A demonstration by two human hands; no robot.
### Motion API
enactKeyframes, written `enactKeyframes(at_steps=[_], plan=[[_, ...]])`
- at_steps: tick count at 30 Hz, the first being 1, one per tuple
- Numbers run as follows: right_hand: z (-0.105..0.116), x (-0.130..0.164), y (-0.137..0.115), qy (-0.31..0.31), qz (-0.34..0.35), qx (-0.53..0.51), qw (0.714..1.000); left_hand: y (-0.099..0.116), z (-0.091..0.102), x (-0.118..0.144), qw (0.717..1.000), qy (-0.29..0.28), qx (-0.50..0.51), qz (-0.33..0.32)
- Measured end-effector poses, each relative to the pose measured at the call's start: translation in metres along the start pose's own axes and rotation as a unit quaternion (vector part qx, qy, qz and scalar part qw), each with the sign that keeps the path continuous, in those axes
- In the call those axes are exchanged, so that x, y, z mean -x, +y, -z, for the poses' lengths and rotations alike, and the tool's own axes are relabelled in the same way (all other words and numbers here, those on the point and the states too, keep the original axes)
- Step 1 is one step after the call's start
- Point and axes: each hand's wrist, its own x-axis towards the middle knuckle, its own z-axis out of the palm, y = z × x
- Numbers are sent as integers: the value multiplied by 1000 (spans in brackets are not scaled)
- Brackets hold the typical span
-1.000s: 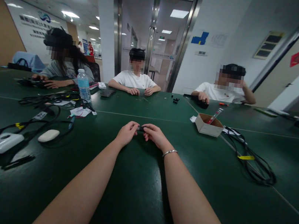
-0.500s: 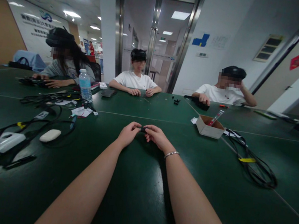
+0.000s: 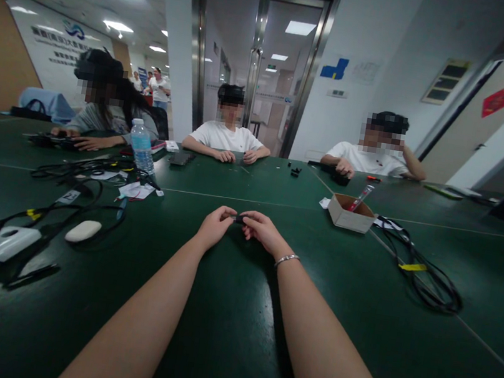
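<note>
A small dark piece (image 3: 238, 218) sits between my two hands, just above the green table (image 3: 222, 323); its kind is too small to make out. My left hand (image 3: 217, 225) pinches its left end with thumb and fingertips. On the other side, my right hand (image 3: 264, 232), with a silver bracelet (image 3: 287, 259) at the wrist, grips its right end. Both hands are closed, and the fingers cover most of the piece.
Black cables (image 3: 44, 215), a white mouse (image 3: 83, 231) and a water bottle (image 3: 142, 147) lie or stand at the left. To the right are a small open box (image 3: 351, 216) and a coiled cable (image 3: 432, 282). Three people sit across the table.
My hands keep their hold on the small dark piece with hardly any movement. The whole view has shifted slightly.
</note>
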Motion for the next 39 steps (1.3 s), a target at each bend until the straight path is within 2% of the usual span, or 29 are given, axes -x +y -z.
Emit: enactKeyframes(at_steps=[15, 22, 27, 32, 39], plan=[[0, -2, 1, 9, -8, -11, 1000, 9, 3, 5, 998, 25, -39, -38], [1, 0, 1, 9, -8, -20, 1000, 0, -1, -1, 1000, 11, 5, 29], [0, 1, -1, 6, -10, -21, 1000, -8, -1, -4, 1000, -6, 14, -2], [-1, 1, -3, 11, -16, -21, 1000, -6, -1, -2, 999, -2, 29, -15], [0, 1, -1, 11, -10, -22, 1000, 0, 0, 0, 999, 20, 1, -37]])
